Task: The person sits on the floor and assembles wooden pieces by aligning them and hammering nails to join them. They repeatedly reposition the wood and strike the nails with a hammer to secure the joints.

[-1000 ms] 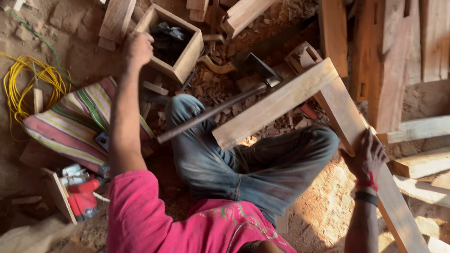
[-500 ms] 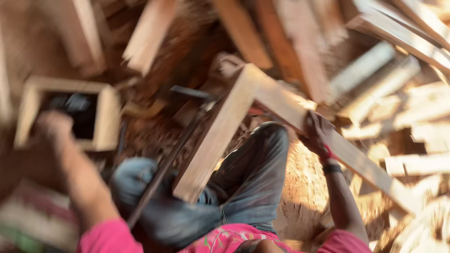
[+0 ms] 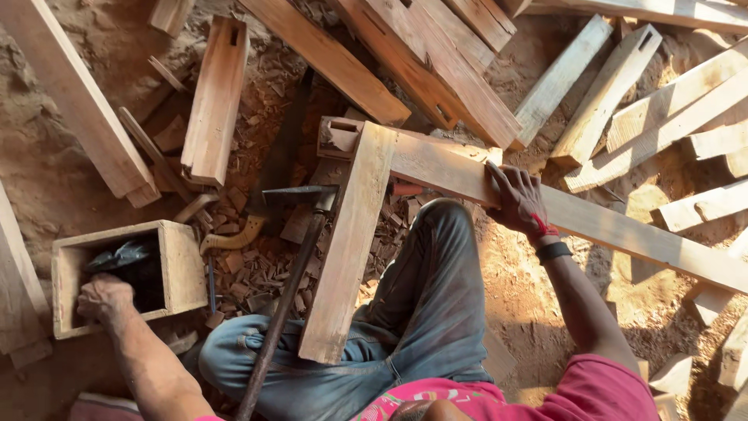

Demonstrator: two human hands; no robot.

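Seated on sawdust floor [image 3: 538,312] | right hand [image 3: 518,199] pressed flat, fingers spread, on stiff heavy L-shaped timber frame [image 3: 366,210] across lap | left hand [image 3: 105,300] curled inside wooden box [image 3: 175,269], grip unclear | best gripped near corner joint

Sandy dirt floor [image 3: 47,179], wood chips [image 3: 257,265] strewn, loose timber planks [image 3: 592,93] around, warm sunlight.

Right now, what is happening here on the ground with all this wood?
A person sits on the sandy ground among planks and wood chips. The left hand reaches into a small open wooden box that holds something dark. The right hand lies flat on an L-shaped joined wooden frame, which rests across the person's jeans-clad legs. A long-handled hammer lies beside the frame, held by no hand.
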